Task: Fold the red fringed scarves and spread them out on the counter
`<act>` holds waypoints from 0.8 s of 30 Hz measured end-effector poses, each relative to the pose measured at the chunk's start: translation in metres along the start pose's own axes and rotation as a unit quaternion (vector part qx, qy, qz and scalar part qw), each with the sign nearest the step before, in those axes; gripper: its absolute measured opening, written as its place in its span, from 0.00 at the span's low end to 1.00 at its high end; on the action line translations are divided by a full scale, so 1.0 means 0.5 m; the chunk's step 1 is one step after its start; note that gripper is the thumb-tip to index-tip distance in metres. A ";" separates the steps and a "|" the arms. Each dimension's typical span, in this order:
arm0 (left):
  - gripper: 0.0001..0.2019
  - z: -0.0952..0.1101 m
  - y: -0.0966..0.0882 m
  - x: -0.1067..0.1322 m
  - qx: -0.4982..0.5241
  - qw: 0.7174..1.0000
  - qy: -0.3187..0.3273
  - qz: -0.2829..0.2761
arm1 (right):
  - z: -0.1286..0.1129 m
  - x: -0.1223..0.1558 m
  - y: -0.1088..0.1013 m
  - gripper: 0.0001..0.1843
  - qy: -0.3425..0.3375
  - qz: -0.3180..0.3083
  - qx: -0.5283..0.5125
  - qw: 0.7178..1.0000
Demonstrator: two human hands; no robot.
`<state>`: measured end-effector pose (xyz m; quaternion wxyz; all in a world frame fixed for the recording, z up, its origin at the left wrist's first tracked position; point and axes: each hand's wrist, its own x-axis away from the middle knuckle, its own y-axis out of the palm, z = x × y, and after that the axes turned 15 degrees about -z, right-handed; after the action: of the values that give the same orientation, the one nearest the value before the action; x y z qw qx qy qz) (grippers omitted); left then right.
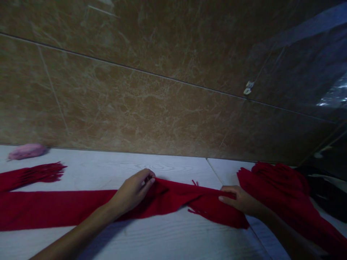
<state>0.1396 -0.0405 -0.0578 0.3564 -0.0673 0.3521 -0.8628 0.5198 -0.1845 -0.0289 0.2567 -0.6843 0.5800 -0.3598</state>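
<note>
A long red scarf [62,207] with fringed ends lies across the pale wood-grain surface, running out of view on the left. My left hand [137,189] pinches its upper edge near the middle of the view. Further right, my right hand [238,200] grips the same scarf where it is folded over, thumb on top. Between my hands the cloth is lifted a little and creased, with fringe strands poking out above and below the fold. At the far left, a fringed red end [43,172] lies flat behind the main strip; whether it joins this scarf is out of view.
A pile of red fabric [282,184] lies right of my right hand, with dark cloth [328,195] beside it. A small pink soft item [28,151] sits at the back left. A brown marbled tile wall [151,94] rises behind the white surface [168,238].
</note>
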 end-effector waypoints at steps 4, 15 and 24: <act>0.17 -0.004 -0.006 -0.003 0.085 0.996 0.009 -0.018 | -0.027 0.001 -0.004 0.20 -0.024 -0.050 -0.027 0.998; 0.24 0.008 -0.042 0.015 0.392 0.913 -0.029 -0.107 | -0.085 -0.013 0.027 0.23 -0.060 -0.093 -0.006 0.994; 0.22 0.019 -0.049 0.031 0.419 0.894 0.001 -0.155 | -0.197 -0.031 0.104 0.12 -0.063 -0.075 0.061 0.993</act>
<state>0.1179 -0.0438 -0.0366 0.2125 0.0357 -0.0568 -0.9749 0.4090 -0.1730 -0.0118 0.3066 -0.7304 0.4864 -0.3688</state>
